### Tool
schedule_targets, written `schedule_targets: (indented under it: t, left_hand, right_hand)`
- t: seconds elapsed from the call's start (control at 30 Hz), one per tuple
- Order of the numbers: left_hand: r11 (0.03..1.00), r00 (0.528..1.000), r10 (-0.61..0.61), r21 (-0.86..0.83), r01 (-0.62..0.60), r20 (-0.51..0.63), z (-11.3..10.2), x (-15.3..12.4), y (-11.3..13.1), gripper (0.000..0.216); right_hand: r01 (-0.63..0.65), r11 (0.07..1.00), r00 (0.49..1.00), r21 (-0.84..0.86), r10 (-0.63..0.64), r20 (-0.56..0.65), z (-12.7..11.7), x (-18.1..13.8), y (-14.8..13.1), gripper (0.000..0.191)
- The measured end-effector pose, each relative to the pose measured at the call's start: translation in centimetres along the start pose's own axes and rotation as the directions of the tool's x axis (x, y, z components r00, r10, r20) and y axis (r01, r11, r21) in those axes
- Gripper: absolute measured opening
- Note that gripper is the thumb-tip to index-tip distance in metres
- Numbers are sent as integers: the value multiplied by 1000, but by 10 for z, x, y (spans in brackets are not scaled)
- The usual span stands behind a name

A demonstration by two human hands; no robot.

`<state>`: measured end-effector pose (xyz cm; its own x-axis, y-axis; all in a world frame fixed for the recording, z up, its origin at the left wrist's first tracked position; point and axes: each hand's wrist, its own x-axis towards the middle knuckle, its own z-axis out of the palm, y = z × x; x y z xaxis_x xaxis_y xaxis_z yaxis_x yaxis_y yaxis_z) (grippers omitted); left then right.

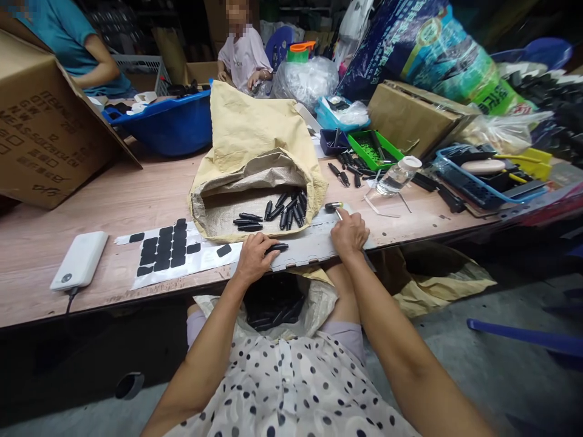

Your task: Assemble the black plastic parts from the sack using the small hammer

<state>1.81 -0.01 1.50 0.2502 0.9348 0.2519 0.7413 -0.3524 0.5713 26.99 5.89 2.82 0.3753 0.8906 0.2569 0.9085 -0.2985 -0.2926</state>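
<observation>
My left hand (pixel 255 258) is closed on a black pen-shaped piece (pixel 279 247) at the front edge of the table, over a sheet of grey cardboard (pixel 303 246). To its right, my right hand (pixel 350 234) is closed round a thin, pale stick-like tool (pixel 339 214). The tool's tip is by a small dark object (pixel 333 207) whose kind I cannot tell. Behind the hands lies an open yellowish woven sack (pixel 259 130), with several black pen-shaped pieces (pixel 291 209) in its mouth. Another sack (pixel 321 297) on my lap contains many dark pieces.
Left are a sheet of black stickers (pixel 163 250), a white power bank (pixel 79 261) and a large carton (pixel 50 121). Right are a green tray (pixel 374 149), a clear bottle (pixel 398 176) and a blue basket (pixel 487 182). Two people sit across the table, behind a blue basin (pixel 168 127).
</observation>
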Motion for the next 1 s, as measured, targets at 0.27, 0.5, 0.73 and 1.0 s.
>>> schedule_targets:
  t: [0.27,0.5,0.73,1.0]
  left_hand:
    - [995,994,93,-23,-94,-51,-8,-13,8,25]
    - [950,943,302,-133,-284,140,27,-85,21,24]
    - [998,905,7,52,-32,426,59,-114,9,14]
    - [993,998,-53,-110,51,-17,-25,12,12,24]
  right_hand:
    - [19,996,1000,-88,-19,5,-1,-8,-12,45]
    - [34,995,999,-97,-34,-5,3,-7,-11,45]
    - [44,996,999,-84,-44,1,4,-7,-10,44]
    - [50,995,999,-90,-49,14,2,-8,-12,44]
